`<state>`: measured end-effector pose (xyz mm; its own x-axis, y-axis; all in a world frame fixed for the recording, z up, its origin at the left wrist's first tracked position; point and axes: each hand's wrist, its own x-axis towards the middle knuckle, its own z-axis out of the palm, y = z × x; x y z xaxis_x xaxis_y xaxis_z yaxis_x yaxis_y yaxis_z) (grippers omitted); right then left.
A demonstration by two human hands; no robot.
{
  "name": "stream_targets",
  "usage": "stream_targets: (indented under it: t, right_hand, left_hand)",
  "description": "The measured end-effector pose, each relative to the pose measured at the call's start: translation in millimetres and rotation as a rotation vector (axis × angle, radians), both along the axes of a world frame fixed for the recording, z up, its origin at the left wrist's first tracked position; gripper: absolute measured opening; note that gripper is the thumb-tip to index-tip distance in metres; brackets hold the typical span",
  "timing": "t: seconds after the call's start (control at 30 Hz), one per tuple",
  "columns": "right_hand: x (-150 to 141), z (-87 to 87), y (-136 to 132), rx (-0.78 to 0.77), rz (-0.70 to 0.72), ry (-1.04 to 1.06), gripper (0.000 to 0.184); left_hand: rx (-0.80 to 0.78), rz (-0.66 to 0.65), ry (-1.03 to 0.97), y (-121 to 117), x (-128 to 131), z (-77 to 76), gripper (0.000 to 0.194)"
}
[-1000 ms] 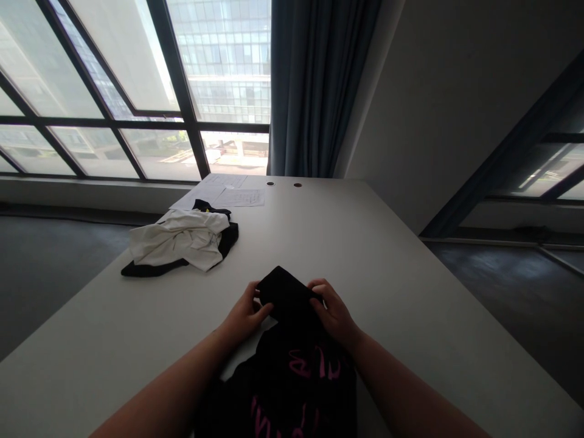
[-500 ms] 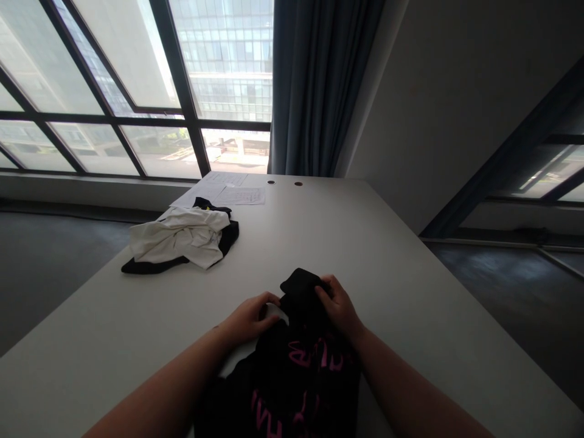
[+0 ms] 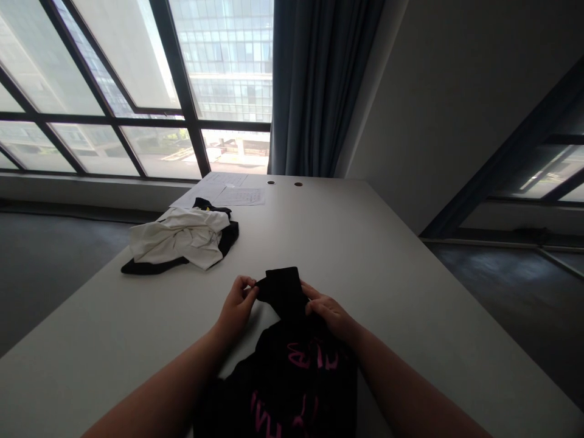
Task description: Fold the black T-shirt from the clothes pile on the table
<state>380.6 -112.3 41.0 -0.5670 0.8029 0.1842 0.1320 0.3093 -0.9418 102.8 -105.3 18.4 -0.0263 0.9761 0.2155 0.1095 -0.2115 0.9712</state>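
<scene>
A black garment (image 3: 292,371) with pink lettering lies on the white table in front of me, its lower part running out of the picture. Its narrow far end is folded into a squarish flap. My left hand (image 3: 238,303) pinches a corner of that flap between thumb and fingers. On the flap's right edge, my right hand (image 3: 332,311) has closed its thumb and fingers around the cloth. The kind of garment is not clear from what shows.
A crumpled white and black pile of clothing (image 3: 182,236) lies at the table's left edge. Behind it are printed paper sheets (image 3: 239,195). The white table (image 3: 387,274) has two round holes near its far end, close to a blue curtain (image 3: 314,85) and windows.
My left hand has moved left and up, pulling a corner of the black cloth outward. The far end has shifted left and lies flatter. My right hand has slid slightly lower.
</scene>
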Motion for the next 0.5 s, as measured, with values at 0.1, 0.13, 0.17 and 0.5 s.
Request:
stream_targets:
  t: [0.1,0.13,0.17,0.5]
  right_hand:
    - [-3.5,-0.7,0.4,-0.057,0.014,-0.068,0.047]
    - [-4.7,-0.8,0.1,-0.051,0.001,-0.087,0.043]
    - [-5.8,-0.9,-0.2,-0.033,-0.015,-0.099,0.038]
    - [-6.1,-7.7,4.1,0.104,-0.094,-0.13,0.013]
  left_hand:
    - [0.041,-0.011,0.039,-2.5,-0.1,0.4,0.019]
    - [0.036,-0.034,0.077,-3.6,0.1,0.5,0.017]
    - [0.027,-0.063,0.121,-4.6,0.4,0.5,0.016]
    - [-0.022,0.021,0.422,-0.1,-0.8,-7.6,0.044]
